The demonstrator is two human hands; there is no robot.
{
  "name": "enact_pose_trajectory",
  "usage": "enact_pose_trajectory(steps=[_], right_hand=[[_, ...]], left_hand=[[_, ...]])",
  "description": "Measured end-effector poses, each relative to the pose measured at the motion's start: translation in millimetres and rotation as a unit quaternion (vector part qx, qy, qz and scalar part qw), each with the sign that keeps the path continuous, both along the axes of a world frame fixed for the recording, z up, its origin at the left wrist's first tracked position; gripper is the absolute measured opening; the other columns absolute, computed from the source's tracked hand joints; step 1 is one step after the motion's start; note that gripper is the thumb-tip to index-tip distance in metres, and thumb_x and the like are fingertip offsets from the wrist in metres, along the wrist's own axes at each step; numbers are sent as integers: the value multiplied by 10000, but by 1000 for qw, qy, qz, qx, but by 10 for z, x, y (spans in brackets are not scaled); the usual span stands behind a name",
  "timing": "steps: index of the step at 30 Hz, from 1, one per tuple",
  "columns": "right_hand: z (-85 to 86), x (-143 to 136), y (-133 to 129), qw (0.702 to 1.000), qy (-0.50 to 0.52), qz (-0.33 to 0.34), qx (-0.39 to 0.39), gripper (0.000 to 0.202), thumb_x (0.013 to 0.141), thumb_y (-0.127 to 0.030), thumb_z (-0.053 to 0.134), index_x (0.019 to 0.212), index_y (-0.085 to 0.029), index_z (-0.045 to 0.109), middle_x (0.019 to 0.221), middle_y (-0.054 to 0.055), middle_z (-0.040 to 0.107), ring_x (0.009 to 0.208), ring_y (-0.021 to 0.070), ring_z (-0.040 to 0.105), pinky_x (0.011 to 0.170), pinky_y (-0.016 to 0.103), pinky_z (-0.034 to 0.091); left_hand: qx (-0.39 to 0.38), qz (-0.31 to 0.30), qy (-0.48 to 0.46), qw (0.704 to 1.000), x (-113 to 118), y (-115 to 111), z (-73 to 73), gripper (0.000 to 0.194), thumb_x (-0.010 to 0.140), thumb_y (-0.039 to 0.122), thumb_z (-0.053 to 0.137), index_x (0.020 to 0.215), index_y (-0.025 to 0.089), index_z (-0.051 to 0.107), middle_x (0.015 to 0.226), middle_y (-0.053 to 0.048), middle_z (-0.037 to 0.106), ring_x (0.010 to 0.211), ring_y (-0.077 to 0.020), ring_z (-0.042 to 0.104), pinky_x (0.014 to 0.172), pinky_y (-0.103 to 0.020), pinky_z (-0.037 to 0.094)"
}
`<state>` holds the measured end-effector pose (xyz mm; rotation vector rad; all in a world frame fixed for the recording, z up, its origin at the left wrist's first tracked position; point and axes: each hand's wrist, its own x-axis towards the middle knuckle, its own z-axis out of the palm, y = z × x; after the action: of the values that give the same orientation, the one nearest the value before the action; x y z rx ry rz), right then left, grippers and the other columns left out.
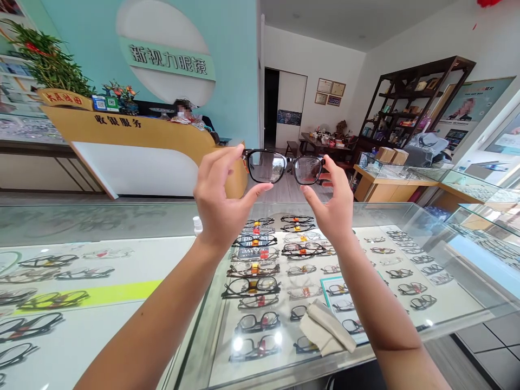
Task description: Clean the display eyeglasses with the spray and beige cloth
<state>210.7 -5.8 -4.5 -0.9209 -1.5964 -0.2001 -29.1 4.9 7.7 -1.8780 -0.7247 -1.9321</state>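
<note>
A pair of black-framed eyeglasses (267,167) is held up in the air above the glass display case, its lenses upright and facing me. My left hand (222,189) grips the left end of the frame between thumb and fingers. At the other end, my right hand (331,203) pinches the frame by its right edge and temple. Below them, on the case's glass top, lies a crumpled beige cloth (327,327), apart from both hands.
Rows of eyeglasses (254,287) fill the glass display case (211,325) in front of me. Beyond it stand a curved reception counter (162,138) with a person (184,111) behind it, a dark shelf unit (406,103) and more glass cases (471,181) at right.
</note>
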Motion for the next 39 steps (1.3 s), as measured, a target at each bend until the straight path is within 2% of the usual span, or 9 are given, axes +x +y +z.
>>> enact_pose_trajectory(steps=[2,5,11,14,19,24,27,35,39], right_hand=[[-7,-3,7,1000,2,5,4,694,1034,-512,692,1658,-299,474,1506,165,663,1209,312,711,1037,547,624],[1,-12,-7,1000,-3,1,25,690,1035,-517,694,1651,-297,473,1516,168,654,1188,307,712,1039,550,625],[26,-94,-90,996,4,-28,87,632,1045,-509,680,1624,-329,498,1507,159,657,1345,367,652,1136,627,566],[24,-131,-121,994,1,-34,106,625,1047,-486,690,1625,-353,490,1506,148,653,1390,368,629,1149,625,560],[23,-133,-133,995,-12,-51,88,634,1053,-481,668,1638,-343,467,1521,157,642,1402,375,618,1130,635,569],[-14,-70,-56,1000,9,-13,18,668,1026,-408,699,1644,-301,467,1580,156,640,1380,330,655,1115,571,596],[-38,-26,13,998,29,25,-39,708,1003,-425,719,1651,-286,471,1673,160,586,1393,312,670,1088,535,624],[-38,3,93,985,79,97,-122,774,937,-517,780,1629,-261,545,1630,153,649,1403,310,686,1117,529,628],[-44,4,157,956,123,168,-208,817,866,-532,849,1587,-238,602,1579,166,693,1361,319,720,1057,512,660]], left_hand=[[7,-4,4,1000,-9,1,-1,790,822,556,954,1505,282,664,1411,-107,732,1275,-313,705,912,-483,649],[-12,-14,-5,1000,-25,46,-16,784,839,592,936,1502,278,659,1423,-102,725,1295,-308,695,924,-476,657],[-150,-153,-50,976,-17,198,-86,829,874,697,867,1560,336,574,1604,-137,618,1504,-371,627,1042,-479,662],[-173,-173,-49,968,10,225,-102,886,855,689,881,1581,312,540,1657,-166,579,1528,-372,607,1084,-476,650],[-166,-145,-58,974,61,211,-135,852,885,692,843,1574,307,521,1640,-170,575,1511,-366,611,1071,-473,649],[-58,-12,-58,997,142,101,-197,795,871,556,903,1549,327,556,1511,-142,620,1435,-371,616,980,-481,644],[-29,41,-42,998,188,40,-224,806,853,508,921,1547,314,561,1463,-152,632,1378,-378,624,932,-477,636],[-35,64,-40,997,245,-5,-251,818,840,443,916,1561,291,561,1434,-147,605,1367,-390,600,1085,-565,596],[-49,78,-49,995,272,-70,-234,815,831,392,919,1566,283,585,1408,-147,590,1341,-386,596,1120,-584,571]])
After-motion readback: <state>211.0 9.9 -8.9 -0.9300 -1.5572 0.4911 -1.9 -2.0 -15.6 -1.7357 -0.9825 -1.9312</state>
